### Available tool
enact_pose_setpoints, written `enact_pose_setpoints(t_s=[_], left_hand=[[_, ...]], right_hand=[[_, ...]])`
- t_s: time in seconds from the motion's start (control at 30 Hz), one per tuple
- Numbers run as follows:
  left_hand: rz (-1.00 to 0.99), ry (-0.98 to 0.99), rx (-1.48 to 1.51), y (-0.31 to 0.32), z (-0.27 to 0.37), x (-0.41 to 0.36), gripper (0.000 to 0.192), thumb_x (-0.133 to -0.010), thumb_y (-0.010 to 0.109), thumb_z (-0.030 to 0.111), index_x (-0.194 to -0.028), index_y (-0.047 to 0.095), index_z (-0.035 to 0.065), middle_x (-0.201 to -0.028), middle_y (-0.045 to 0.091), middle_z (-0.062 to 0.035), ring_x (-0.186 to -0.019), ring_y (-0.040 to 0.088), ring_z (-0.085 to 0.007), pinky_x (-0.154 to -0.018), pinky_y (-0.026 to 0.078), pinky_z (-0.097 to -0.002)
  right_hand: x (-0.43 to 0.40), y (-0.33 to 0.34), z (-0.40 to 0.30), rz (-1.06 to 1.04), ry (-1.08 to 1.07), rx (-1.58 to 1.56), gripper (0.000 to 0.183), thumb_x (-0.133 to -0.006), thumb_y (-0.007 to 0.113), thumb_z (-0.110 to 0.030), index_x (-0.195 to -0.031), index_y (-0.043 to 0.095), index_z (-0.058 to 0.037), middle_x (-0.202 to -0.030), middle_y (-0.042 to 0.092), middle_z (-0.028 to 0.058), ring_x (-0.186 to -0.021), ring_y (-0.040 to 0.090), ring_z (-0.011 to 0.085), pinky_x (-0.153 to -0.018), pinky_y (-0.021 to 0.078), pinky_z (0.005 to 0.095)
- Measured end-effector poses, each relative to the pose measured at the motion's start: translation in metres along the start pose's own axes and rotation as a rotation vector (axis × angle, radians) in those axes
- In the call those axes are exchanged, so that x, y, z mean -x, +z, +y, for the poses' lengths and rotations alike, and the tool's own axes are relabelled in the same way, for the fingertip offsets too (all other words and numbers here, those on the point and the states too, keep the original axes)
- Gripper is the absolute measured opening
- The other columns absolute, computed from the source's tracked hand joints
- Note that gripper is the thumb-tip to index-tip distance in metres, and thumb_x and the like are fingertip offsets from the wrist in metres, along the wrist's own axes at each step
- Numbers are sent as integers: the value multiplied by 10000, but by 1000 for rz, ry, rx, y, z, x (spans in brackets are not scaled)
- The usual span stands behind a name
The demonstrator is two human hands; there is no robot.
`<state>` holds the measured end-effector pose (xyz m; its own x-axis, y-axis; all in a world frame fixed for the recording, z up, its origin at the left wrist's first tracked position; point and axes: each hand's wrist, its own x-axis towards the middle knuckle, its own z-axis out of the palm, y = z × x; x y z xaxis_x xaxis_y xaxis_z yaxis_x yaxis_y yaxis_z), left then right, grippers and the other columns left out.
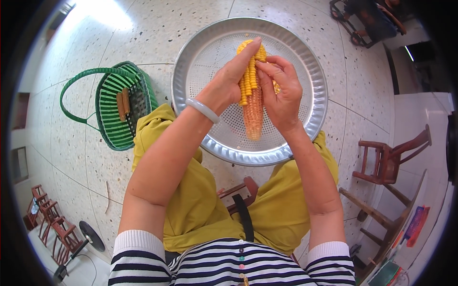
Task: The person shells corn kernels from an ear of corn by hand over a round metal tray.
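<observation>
An ear of corn [250, 80] is held over a round perforated metal tray [195, 89]. Yellow kernels cover its upper part and left side; the lower right shows bare reddish cob. My left hand [234, 75] grips it from the left, thumb along the upper kernels, a pale bangle on the wrist. At the ear's right side, my right hand [284, 84] has its thumb and fingertips against the kernels; whether it grips any is unclear. Some loose kernels [276, 87] lie on the tray, partly hidden behind that hand.
A green woven basket [102, 111] with a few bare cobs [123, 103] stands on the floor at the left. The tray rests at the knees. Wooden chairs [381, 161] stand at the right, stacked stools [57, 218] at the far left. A person [379, 21] sits at the upper right.
</observation>
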<state>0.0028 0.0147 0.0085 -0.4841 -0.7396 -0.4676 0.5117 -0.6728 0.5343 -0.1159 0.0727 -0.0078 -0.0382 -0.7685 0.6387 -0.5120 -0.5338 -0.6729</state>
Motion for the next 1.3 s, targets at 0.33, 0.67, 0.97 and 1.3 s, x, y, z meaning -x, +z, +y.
enact_pose_setpoints(t_s=[0.33,0.67,0.97,1.3], left_hand=[[-24,36,-84,1,-1,-2,447,-889,658,471,-975,608,36,-852,627,-65,-712,649,-140,-606,570,-271],[47,69,-277,-2,-4,-7,504,-879,662,493,-1014,599,11,-880,631,-79,-724,655,-144,-622,569,-265],[38,140,-270,-6,-8,-9,631,-825,711,501,-1007,582,-90,-846,627,-132,-700,651,-186,-584,555,-318],[14,50,-153,-2,-4,-4,528,-864,682,481,-1022,588,-14,-874,637,-93,-740,664,-173,-641,576,-311]], right_hand=[[-4,-2,-4,61,130,-68,135,-852,676,-27,-984,680,-2,-1037,622,126,-803,647,204,-689,548,301],[-2,-4,10,69,96,27,129,-892,661,-53,-1010,672,-2,-1003,627,72,-823,616,132,-720,515,241],[-3,-6,5,7,123,8,123,-897,645,-38,-1012,664,1,-991,624,75,-813,612,129,-713,519,250],[-5,-10,14,149,298,-46,131,-891,615,-27,-1015,638,7,-988,621,114,-815,631,204,-688,524,295]])
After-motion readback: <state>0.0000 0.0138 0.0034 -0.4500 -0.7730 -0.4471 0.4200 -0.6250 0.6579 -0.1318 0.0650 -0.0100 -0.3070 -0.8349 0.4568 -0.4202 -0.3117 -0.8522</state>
